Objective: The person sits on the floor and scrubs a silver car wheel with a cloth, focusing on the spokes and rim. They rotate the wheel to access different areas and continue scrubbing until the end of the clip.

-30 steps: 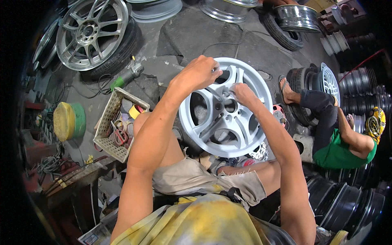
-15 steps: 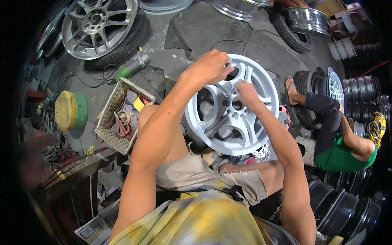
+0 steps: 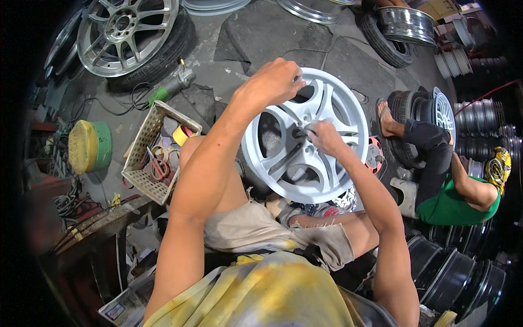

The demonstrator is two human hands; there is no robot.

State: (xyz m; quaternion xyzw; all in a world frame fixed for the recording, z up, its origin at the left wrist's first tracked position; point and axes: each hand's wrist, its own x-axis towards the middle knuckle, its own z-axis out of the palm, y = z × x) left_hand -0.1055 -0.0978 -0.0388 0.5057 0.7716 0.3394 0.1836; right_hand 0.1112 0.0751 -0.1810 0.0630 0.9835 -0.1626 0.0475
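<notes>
A pale grey alloy wheel rim point(image 3: 353, 103) is tilted in front of my legs, its spoked face toward me. My left hand point(image 3: 276, 82) is closed over the rim's upper left edge, its fingertips curling down by a spoke opening. On the hub, beside the lug holes, my right hand point(image 3: 325, 137) has its fingers pinched together against the surface. Whatever lies between those fingers is too small and hidden to make out. Through the openings between the spokes, the dark floor and a pale round patch show.
A cream plastic basket point(image 3: 144, 177) with red-handled scissors point(image 3: 158, 168) and tape stands to my left. Behind it lies a green angle grinder point(image 3: 171, 86) with a cord. A multi-spoke wheel point(image 3: 131, 30) rests on a tyre. At right sits a person in green point(image 3: 463, 199), near stacked rims point(image 3: 479, 117).
My right hand has slid slightly left and down over the hub. My left hand keeps its hold on the rim's edge. The whole view has shifted a little.
</notes>
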